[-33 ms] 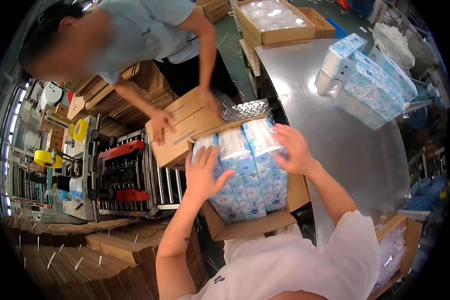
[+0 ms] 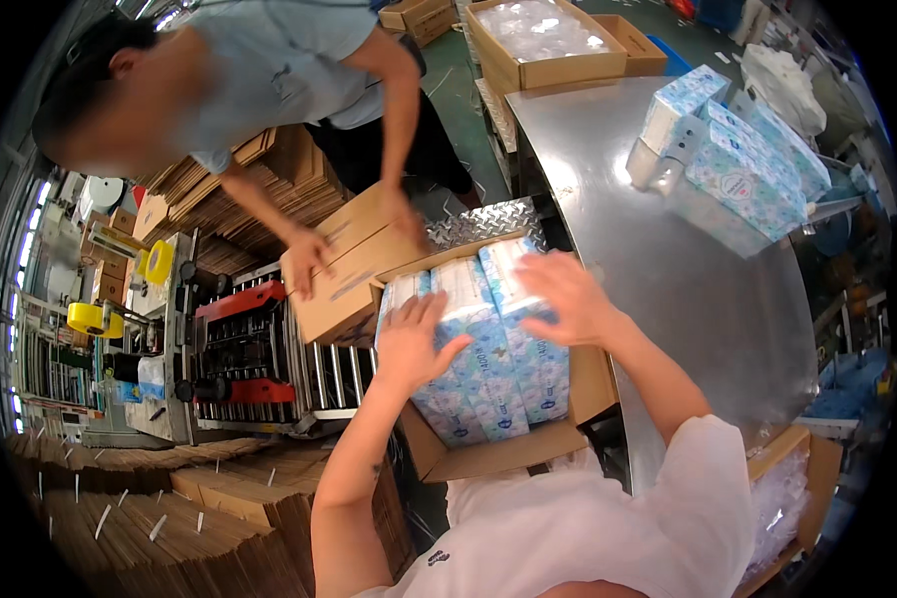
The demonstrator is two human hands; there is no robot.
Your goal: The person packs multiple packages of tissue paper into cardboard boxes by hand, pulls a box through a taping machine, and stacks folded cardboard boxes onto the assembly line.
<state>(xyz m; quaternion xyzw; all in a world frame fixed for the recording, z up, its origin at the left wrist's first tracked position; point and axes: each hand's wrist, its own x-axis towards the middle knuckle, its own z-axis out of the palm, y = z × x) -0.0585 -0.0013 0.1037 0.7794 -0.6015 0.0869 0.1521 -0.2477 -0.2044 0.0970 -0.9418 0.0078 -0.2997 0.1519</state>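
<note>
Right before me is an open cardboard box [image 2: 503, 460] with blue floral tissue packs [image 2: 478, 374] standing tightly in it, white along their tops. My left hand [image 2: 414, 344] lies over the left pack, its fingers stretched out and its thumb apart. Over the top of the right pack is my right hand [image 2: 565, 299], fingers spread and a little blurred. Whether it touches the wrapping I cannot tell. Just beyond, a co-worker's two hands rest on a closed cardboard box [image 2: 344, 264] by the rollers.
A metal table [image 2: 683, 329] on the right bears more blue floral packs [image 2: 743, 174]. To the left are a roller conveyor [image 2: 331, 384] and a taping machine with red parts [image 2: 244, 299]. Flattened cartons [image 2: 149, 518] stand stacked at lower left. A carton of clear plastic [image 2: 787, 498] is at lower right.
The co-worker's closed box has shifted slightly left, along with that person's hands. My right hand has moved a little left over the packs. My left hand has hardly moved.
</note>
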